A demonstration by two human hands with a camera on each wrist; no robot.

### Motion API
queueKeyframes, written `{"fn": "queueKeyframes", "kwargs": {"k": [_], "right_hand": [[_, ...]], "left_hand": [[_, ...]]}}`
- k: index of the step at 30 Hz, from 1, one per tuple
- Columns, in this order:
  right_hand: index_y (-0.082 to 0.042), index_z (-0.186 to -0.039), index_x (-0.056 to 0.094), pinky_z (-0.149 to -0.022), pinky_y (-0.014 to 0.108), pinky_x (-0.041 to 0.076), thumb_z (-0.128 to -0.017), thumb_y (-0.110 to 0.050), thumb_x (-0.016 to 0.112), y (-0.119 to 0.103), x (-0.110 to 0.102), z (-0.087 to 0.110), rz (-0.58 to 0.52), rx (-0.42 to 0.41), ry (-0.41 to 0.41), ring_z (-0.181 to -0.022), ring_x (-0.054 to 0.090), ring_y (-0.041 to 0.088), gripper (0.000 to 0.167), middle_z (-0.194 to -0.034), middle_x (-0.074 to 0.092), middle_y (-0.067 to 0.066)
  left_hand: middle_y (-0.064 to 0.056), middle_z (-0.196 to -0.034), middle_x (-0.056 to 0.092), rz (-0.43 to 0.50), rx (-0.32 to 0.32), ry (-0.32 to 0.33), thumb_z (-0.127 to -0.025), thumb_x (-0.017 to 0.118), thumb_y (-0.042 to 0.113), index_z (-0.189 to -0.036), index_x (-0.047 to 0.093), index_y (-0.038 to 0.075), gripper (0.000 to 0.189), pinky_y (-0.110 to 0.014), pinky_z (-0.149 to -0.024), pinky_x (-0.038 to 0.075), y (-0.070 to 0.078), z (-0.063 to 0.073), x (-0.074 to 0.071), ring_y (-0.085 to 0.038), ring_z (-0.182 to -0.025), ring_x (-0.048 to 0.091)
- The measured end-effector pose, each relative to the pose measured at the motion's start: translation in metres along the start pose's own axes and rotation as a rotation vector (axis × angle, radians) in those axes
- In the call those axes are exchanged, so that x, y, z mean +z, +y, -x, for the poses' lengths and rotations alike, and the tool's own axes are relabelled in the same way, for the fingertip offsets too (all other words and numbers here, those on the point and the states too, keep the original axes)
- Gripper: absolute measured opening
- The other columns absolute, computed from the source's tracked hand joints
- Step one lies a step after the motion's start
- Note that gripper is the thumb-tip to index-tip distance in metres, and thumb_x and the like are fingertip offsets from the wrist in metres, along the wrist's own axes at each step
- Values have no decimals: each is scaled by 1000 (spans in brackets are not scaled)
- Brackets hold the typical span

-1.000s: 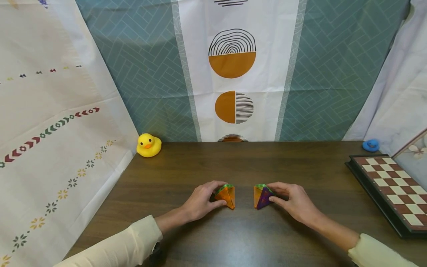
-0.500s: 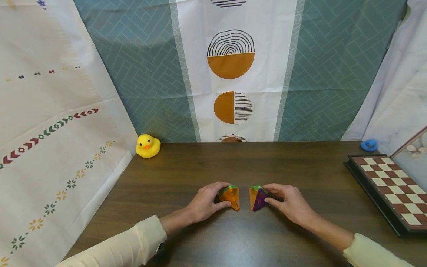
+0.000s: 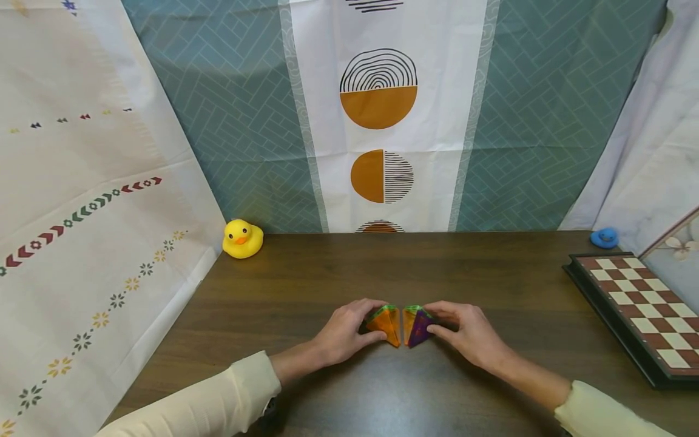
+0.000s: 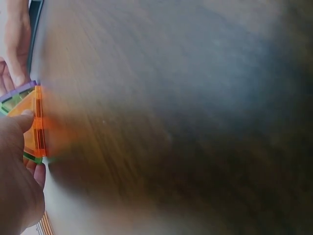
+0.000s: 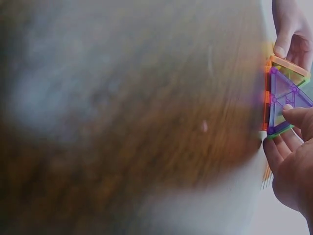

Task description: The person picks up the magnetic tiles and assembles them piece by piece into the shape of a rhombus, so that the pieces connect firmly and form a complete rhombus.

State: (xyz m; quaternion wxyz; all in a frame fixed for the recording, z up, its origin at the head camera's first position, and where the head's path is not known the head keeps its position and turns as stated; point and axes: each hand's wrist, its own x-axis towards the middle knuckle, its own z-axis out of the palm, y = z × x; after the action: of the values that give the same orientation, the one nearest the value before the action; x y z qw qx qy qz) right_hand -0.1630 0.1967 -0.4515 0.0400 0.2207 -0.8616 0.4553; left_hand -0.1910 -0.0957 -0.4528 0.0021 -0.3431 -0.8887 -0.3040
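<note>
Between thumb and fingers, my left hand pinches a pyramid of translucent magnetic tiles, orange with a green edge on top. My right hand pinches a second tile pyramid, with orange, purple and green faces. In the head view the two pyramids stand side by side, only a sliver of gap between them. The left wrist view shows the orange tile under the left thumb. In the right wrist view the right thumb lies on the purple triangular tile. Fingers behind the pyramids are partly hidden.
On the brown table, a yellow rubber duck sits at the back left corner. A small blue duck is at the back right. A chessboard lies along the right side. Patterned cloths hang behind and beside the table.
Both hands have moved toward each other with their pyramids, the left one rightward and the right one leftward. The gap between the pyramids has narrowed to a sliver.
</note>
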Motion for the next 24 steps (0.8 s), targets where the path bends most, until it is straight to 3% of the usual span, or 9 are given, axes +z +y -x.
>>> {"fn": "queueKeyframes", "kwargs": {"k": [10,24], "right_hand": [[-6,-128,74,-93,41,60,-93,1,80,2,1,-1,-3,16,-3,-111,75,30,36,-122,76,13],[-5,-126,75,-92,41,61,-95,-4,79,1,5,-1,2,21,4,-109,75,32,31,-120,77,14]], "left_hand": [[0,-134,67,9,4,23,-97,81,31,-146,60,15,55,-28,-94,56,-1,0,1,-11,-108,64],[0,-134,67,13,3,6,-99,79,30,-146,60,14,52,-31,-97,56,1,1,3,-10,-110,63]]}}
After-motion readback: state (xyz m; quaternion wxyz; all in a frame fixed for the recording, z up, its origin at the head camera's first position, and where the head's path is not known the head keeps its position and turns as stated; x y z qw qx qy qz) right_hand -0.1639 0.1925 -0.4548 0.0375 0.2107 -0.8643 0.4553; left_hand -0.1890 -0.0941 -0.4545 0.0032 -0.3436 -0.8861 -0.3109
